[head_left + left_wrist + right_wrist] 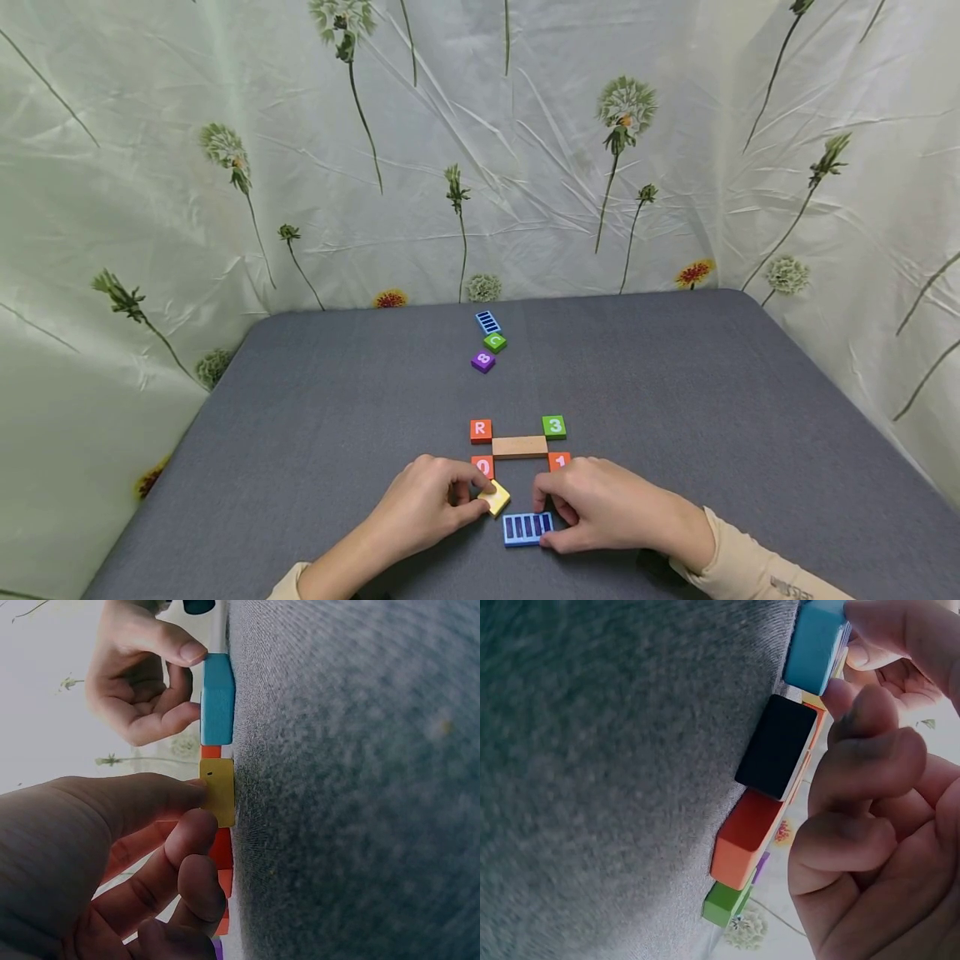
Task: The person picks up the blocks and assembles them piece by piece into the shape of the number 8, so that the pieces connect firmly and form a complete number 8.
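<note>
My left hand (431, 502) pinches a small yellow block (495, 497) between thumb and fingers, just below the red "0" block (482, 467). In the left wrist view, the yellow block (218, 796) sits on the cloth with thumb and fingers at its edge. A flat blue block with dark bars (517, 531) lies to its lower right. My right hand (600, 504) grips this block's right end, thumb at the near side and fingers at the far side. The right wrist view shows the blue block's plain side (811, 649).
A plain wooden bar (520, 447) lies among a red "R" (480, 430), a green "3" (554, 427) and a red "1" block (559, 461). A black block (778, 746) appears beside my right hand. Farther back lie purple (483, 361), green "C" (494, 342) and blue barred (487, 322) blocks.
</note>
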Tool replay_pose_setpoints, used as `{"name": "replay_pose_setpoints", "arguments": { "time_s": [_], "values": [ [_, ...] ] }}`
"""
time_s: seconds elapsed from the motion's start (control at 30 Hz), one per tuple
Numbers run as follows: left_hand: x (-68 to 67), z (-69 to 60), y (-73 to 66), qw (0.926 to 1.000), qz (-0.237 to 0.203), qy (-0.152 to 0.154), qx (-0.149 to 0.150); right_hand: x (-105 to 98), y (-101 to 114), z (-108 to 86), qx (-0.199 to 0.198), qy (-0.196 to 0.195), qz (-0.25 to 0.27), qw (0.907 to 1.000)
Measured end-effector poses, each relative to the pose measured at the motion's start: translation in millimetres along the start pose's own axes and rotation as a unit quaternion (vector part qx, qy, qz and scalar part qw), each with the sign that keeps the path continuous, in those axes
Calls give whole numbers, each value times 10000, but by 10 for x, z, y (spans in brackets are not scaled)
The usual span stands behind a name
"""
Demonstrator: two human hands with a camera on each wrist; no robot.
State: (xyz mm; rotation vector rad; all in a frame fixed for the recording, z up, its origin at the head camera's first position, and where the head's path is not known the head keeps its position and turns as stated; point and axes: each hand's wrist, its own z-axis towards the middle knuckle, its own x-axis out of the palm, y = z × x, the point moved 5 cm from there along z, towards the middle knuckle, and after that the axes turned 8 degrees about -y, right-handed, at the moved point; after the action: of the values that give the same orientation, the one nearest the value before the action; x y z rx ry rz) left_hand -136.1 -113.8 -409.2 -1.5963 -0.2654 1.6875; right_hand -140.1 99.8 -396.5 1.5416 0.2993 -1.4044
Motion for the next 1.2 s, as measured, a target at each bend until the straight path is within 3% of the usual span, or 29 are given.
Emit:
{"name": "replay_pose_setpoints", "arguments": {
  "time_s": [0.3,1.2],
  "values": [
    [2,-3,-6,10000,-39,11,-18,-18,-33,18,180,55,50,9998],
    [5,1,-12,9999,97,2,43,-35,-65,20,227,-56,158,9996]
  ]
}}
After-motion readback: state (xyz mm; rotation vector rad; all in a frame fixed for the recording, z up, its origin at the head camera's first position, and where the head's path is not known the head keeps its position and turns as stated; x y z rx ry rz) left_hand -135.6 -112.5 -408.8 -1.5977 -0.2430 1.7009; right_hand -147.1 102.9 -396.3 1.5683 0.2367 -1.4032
